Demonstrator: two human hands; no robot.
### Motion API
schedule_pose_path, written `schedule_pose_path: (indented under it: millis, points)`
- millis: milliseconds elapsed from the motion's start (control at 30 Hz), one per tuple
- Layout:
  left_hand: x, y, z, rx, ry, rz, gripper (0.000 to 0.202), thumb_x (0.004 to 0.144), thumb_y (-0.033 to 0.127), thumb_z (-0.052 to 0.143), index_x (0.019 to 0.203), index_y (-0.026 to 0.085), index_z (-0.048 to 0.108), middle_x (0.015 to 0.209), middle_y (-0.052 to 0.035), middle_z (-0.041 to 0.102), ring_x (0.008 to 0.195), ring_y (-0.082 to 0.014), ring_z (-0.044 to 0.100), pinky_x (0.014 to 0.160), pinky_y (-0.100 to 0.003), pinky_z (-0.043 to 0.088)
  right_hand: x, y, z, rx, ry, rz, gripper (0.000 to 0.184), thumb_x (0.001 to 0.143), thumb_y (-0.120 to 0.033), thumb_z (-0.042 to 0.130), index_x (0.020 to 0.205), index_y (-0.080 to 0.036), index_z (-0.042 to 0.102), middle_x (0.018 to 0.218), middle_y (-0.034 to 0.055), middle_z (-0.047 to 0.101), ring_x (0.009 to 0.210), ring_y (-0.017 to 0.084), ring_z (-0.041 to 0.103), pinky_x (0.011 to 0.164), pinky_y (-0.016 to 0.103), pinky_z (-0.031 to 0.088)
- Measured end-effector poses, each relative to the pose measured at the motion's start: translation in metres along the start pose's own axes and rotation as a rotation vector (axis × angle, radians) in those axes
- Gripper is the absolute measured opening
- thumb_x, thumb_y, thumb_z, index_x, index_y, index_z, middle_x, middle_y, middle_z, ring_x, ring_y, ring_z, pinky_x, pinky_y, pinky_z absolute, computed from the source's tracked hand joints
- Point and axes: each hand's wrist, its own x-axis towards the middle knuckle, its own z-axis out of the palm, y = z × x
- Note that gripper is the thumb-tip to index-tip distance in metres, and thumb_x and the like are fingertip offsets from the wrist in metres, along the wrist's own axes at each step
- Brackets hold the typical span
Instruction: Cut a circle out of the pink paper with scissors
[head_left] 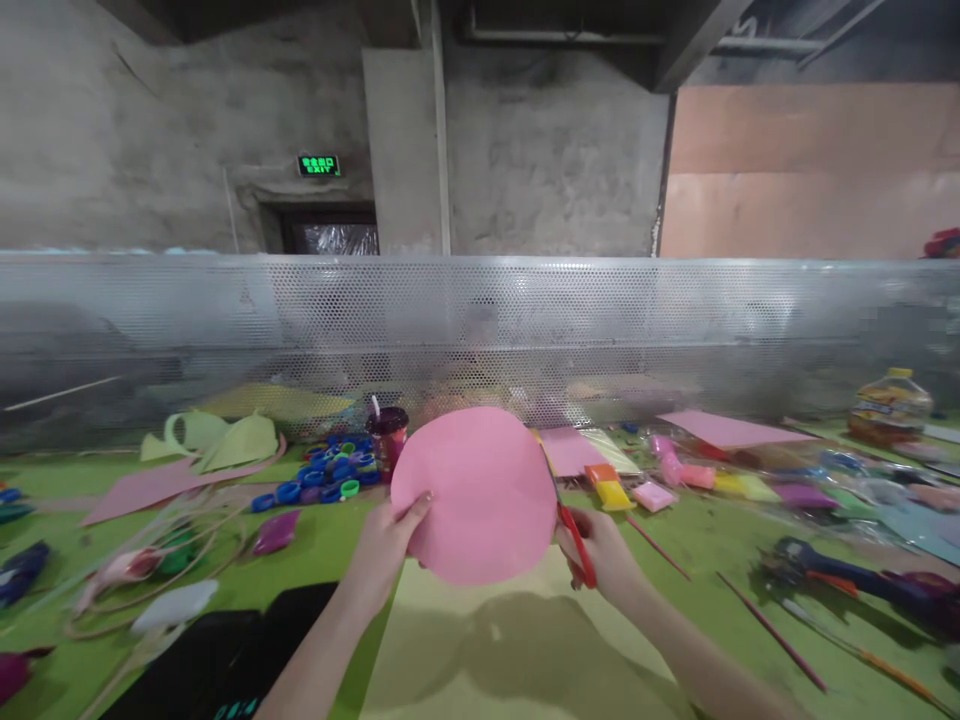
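Observation:
My left hand (386,545) pinches the lower left edge of a round pink foam sheet (476,495), holding it upright above the table. My right hand (604,555) grips red-handled scissors (576,540) at the sheet's right edge; the blades run up behind or along that edge and are mostly hidden. A pale yellow-green sheet (480,650) lies flat on the green table (330,550) under both hands.
Blue rings (334,470) and a dark cup (387,432) sit behind the sheet. Foam scraps (217,440) lie left, coloured clay blocks (611,488) and a glue gun (817,570) right. Thin sticks (772,630) lie near my right arm. A perforated metal screen (480,320) bounds the far edge.

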Motion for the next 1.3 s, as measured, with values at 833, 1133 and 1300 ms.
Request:
schedule_pose_path:
  millis: [833,1133,1300]
  points:
    - [-0.004,0.002,0.002,-0.131,-0.025,-0.056,0.036,0.064,0.036,0.069,0.09,0.012,0.064,0.089,-0.0115,0.069,0.085,-0.0247,0.063,0.067,-0.03,0.052,-0.003,0.006,0.003,0.123,-0.048,-0.051,0.013,0.065,-0.03,0.042,0.061,-0.018,0.044,0.038,-0.0096,0.037,0.032,0.007,0.041,0.036,0.021,0.038]
    - [-0.007,0.009,0.005,-0.247,-0.055,-0.114,0.03,0.066,0.028,0.067,0.091,0.013,0.061,0.089,-0.0093,0.068,0.073,-0.0188,0.063,0.062,-0.026,0.051,-0.002,0.007,0.004,0.144,-0.057,-0.075,0.019,0.068,-0.036,0.044,0.063,-0.018,0.044,0.041,-0.0091,0.038,0.034,0.007,0.041,0.039,0.022,0.041]
    - [-0.011,0.01,0.006,-0.178,-0.06,-0.092,0.023,0.066,0.03,0.067,0.081,0.015,0.062,0.065,-0.0031,0.065,0.053,-0.0152,0.059,0.046,-0.023,0.048,-0.004,0.003,0.003,0.132,-0.034,-0.071,0.015,0.066,-0.032,0.043,0.064,-0.018,0.044,0.041,-0.009,0.038,0.034,0.007,0.041,0.038,0.021,0.04]
